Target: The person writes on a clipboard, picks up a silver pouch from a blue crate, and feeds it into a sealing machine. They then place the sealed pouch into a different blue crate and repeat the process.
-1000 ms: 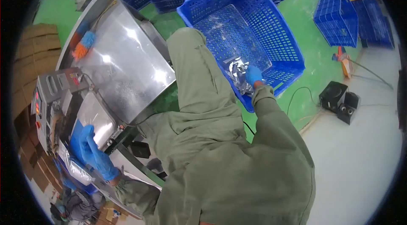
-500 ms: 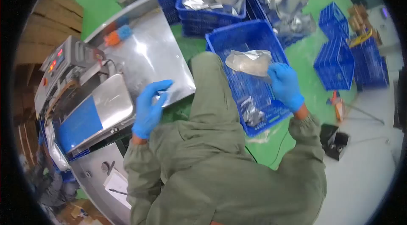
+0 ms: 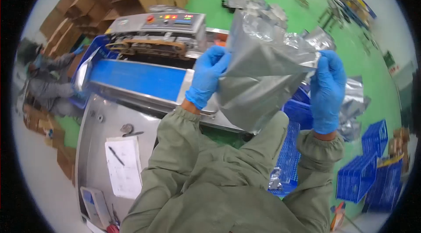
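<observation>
A large silver foil bag is stretched between my two blue-gloved hands above my lap. My left hand pinches its left side, with fingers closed. My right hand grips the upper right corner between thumb and fingers. What is inside the bag, if anything, cannot be seen. Behind my left hand stands a sealing machine with lit red displays and a blue belt. Partly hidden below the bag is a blue crate, with a small crumpled foil piece in it.
A steel table at left holds paper and a pen. Another person works at far left. More foil bags lie beyond my hands. Blue baskets stand at right, cardboard boxes at the back left.
My view has turned left toward the sealing machine. The small pouch in my right hand is no longer seen there. Both hands have come up and now hold a large foil bag.
</observation>
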`<state>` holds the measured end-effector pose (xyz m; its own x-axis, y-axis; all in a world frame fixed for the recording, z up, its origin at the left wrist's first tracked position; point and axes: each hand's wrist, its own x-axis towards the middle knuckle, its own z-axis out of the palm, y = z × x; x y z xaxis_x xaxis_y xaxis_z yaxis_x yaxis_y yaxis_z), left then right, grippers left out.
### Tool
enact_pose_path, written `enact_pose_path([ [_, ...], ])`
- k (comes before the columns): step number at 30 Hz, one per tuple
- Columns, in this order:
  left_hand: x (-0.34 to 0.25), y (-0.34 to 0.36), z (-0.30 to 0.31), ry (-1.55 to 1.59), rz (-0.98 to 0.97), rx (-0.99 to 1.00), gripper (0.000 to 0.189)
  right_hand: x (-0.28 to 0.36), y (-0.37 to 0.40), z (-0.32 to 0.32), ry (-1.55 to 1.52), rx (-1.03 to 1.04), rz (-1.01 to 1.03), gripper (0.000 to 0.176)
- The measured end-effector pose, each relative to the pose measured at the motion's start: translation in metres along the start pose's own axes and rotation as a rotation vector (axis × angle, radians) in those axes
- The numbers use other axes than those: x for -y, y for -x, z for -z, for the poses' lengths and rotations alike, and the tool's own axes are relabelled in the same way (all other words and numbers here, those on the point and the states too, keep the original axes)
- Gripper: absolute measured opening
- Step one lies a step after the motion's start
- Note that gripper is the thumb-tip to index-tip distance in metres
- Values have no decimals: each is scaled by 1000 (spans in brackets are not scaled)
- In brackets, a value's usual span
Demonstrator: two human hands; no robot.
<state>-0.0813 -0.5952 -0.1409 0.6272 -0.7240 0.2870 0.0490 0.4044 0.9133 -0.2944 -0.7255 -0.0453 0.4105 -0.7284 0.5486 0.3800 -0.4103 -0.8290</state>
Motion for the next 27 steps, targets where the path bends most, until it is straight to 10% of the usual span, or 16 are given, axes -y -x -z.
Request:
enact_pose_path([
  [4, -11, 21, 58, 69, -144, -360, 6, -30, 14, -76, -174, 100, -248, 11],
  [8, -13, 34, 88, 156, -212, -532, 9, -88, 51, -113, 216, 249, 148, 21],
  [27, 24, -27, 142, -372, -81, -583, 23, -172, 56, -116, 3, 49, -377, 20],
])
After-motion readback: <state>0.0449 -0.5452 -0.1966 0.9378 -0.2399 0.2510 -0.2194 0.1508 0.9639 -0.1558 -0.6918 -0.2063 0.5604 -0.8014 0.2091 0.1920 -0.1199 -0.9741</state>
